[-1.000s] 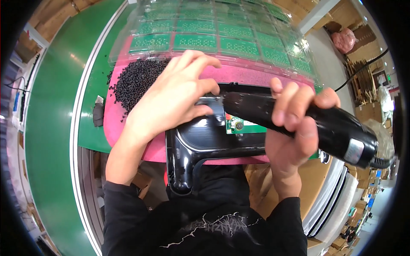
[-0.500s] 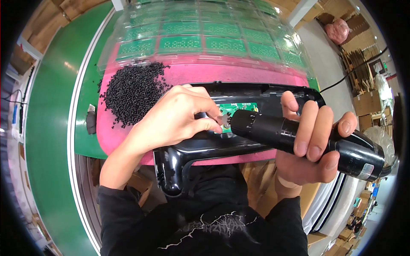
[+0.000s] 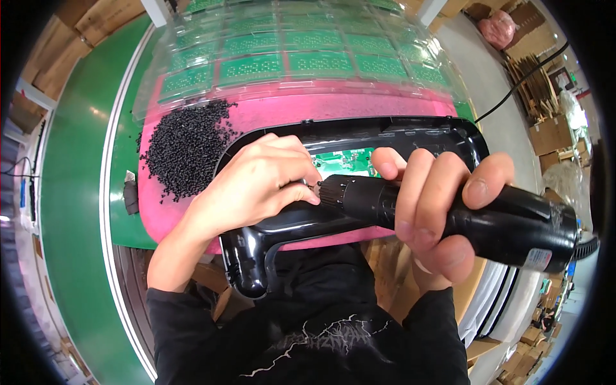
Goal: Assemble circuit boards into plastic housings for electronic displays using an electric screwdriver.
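In my right hand (image 3: 433,205) lies a black electric screwdriver (image 3: 507,221), its body tilted and its nose pointing left. My left hand (image 3: 266,176) pinches thumb and forefinger together right at the screwdriver's tip; what is between them is too small and hidden to make out. Both hands are over a black plastic housing (image 3: 308,224), a glossy shell lying open side up. Inside it a green circuit board (image 3: 343,160) shows beyond the screwdriver's nose, partly covered by my hands and the tool.
A heap of small black screws (image 3: 183,151) lies left on the pink mat (image 3: 282,101). Behind it, clear plastic trays (image 3: 282,78) hold several green boards. A dark object (image 3: 131,196) sits left of the mat on the green table (image 3: 83,212). A black cable (image 3: 523,80) hangs at right.
The screwdriver's nose has moved left, right up against my left fingertips, and my right hand has shifted left with it. The whole view has shifted slightly.
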Tool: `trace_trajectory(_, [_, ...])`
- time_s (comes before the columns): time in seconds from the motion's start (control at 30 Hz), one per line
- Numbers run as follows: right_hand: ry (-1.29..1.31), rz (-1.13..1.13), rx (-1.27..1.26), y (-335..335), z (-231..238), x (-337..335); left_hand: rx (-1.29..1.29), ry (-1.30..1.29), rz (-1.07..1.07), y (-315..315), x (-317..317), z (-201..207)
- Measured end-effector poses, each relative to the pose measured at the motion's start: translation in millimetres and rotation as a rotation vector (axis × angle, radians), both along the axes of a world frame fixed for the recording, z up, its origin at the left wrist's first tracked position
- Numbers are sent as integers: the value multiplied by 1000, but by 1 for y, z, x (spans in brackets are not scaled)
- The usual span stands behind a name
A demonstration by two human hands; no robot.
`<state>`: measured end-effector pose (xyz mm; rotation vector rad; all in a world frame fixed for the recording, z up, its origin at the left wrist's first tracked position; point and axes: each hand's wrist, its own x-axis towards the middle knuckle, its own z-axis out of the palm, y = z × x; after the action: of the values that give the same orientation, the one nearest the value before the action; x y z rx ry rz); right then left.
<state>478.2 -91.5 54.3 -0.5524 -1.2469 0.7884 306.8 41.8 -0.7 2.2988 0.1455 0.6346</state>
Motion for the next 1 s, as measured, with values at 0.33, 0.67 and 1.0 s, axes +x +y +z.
trace_trajectory(0.33, [-6,-258,-79,0,-1,51,107,-174,171,11,-10,-9])
trace_trajectory(0.67, [-111,-256,-198,7,-12,55,16,-355,203,7,-11,-9])
trace_trajectory(1.0, [-193,-172,-209,17,-11,48,218,-184,391,9,2,4])
